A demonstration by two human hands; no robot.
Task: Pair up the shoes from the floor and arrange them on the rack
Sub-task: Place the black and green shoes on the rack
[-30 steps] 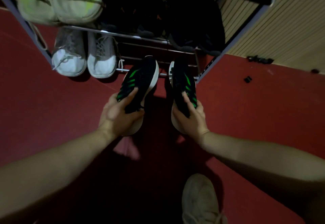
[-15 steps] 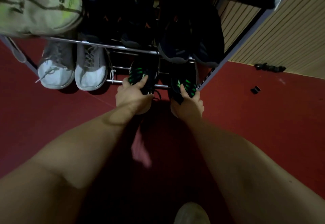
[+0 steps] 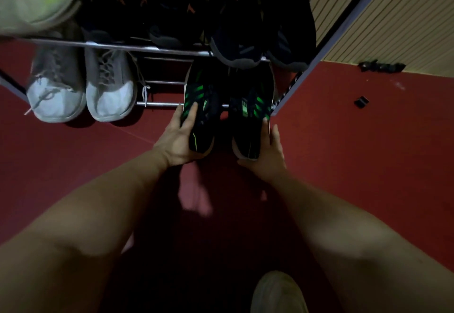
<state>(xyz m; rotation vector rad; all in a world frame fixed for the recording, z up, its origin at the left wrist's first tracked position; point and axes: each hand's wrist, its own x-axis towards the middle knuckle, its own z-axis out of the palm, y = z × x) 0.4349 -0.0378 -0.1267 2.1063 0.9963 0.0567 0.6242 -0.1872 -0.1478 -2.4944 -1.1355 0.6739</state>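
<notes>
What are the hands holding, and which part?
The left hand grips one black-and-green shoe by its heel end and outer side; the right hand grips the other shoe the same way.

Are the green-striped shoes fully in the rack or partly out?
Partly out: the shoes have toes past the front bar; left hand and right hand hold the heels.

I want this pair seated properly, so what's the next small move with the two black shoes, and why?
Probably push both farther in, then let go. The left hand holds the left shoe and the right hand the right shoe by their heels, which overhang the front bar; the toes already sit past it, beside the grey pair.
</notes>
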